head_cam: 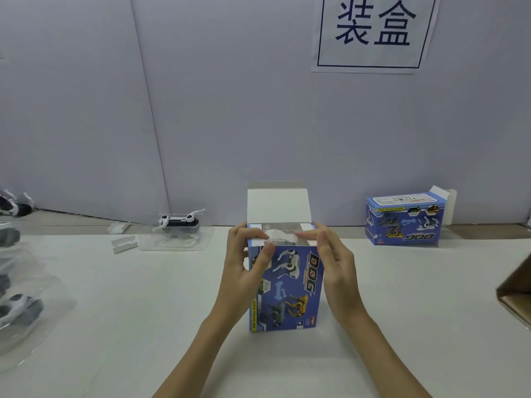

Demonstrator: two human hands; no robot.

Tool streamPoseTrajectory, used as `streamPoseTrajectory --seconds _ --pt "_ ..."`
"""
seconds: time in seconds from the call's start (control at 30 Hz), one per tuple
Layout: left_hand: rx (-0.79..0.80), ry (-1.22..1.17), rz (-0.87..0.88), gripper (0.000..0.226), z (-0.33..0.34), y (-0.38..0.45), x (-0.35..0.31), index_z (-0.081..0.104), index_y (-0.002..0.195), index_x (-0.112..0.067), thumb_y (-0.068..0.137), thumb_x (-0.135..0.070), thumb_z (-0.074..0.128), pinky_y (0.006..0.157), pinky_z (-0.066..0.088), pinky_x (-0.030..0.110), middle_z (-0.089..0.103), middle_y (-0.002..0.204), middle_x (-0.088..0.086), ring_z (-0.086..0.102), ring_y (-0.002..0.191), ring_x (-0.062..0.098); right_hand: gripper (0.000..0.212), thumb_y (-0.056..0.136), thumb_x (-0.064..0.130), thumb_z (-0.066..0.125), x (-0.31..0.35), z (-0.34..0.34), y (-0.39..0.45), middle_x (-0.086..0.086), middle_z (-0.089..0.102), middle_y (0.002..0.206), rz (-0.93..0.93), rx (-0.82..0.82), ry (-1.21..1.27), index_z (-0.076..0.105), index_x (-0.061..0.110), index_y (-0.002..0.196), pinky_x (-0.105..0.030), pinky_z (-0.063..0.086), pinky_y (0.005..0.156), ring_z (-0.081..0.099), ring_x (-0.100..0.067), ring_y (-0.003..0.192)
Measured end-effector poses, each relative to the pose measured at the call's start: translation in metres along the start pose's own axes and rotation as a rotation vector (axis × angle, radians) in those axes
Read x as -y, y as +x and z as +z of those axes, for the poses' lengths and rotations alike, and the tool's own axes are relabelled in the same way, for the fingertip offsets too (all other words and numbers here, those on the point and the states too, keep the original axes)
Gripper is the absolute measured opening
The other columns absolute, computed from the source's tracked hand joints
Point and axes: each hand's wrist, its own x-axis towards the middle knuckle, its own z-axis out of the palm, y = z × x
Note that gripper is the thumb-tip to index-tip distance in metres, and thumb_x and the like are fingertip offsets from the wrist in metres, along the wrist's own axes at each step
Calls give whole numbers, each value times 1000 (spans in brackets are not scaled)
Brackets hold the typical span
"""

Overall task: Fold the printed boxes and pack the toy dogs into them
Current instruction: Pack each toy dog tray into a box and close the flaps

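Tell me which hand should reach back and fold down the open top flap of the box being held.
Probably the right hand: its fingers lie along the top rim of the blue box, just under the raised white flap. The left hand wraps the box's side, steadying it.

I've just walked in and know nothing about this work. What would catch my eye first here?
Dead centre, two hands, left hand and right hand, hold a blue printed box standing upright on the white table, its white top flap open. Behind it on the wall hangs a large sign with two dark blue characters. At the back left lies a toy dog in a clear tray, and at the back right a second box.
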Motion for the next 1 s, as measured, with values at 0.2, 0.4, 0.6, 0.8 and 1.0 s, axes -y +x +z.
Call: streamPoseTrajectory --seconds 0.2,0.4,0.6,0.8,1.0 --pt "-10 115 19 9 -1 4 -6 57 92 -52 91 -59 63 87 63 41 51 118 -16 53 131 10 31 99 36 48 1 1 5 22 61 133 -40 -45 -44 76 40 88 -65 50 100 53 -24 138" --pt "-34 65 -15 15 -6 7 -8 65 90 -37 86 -51 70 86 60 28 44 145 -35 54 133 1 26 93 34 53 8 3 4 15 62 138 52 -40 119 78 41 93 -39 63 78 65 -17 124" --pt "-18 -100 -107 34 -7 8 -15 70 97 -26 81 -52 82 78 64 37 59 134 -18 68 119 19 40 100 10 60 2 -1 8 6 68 129 91 -91 330 47 29 134 -29 62 69 71 -26 105" --pt "-4 -177 -93 55 -5 7 -17 45 115 -40 78 -49 86 83 62 55 62 133 -3 67 120 29 36 109 18 46 4 -2 10 15 67 127 3 -24 185 55 32 141 -37 65 77 73 -26 108" --pt "70 -59 -67 42 -17 10 -15 65 114 -34 78 -46 83 79 60 38 60 133 -6 64 124 23 36 97 31 43 1 -3 6 -7 66 130 47 1 180 62 17 123 -25 62 71 71 -26 113"
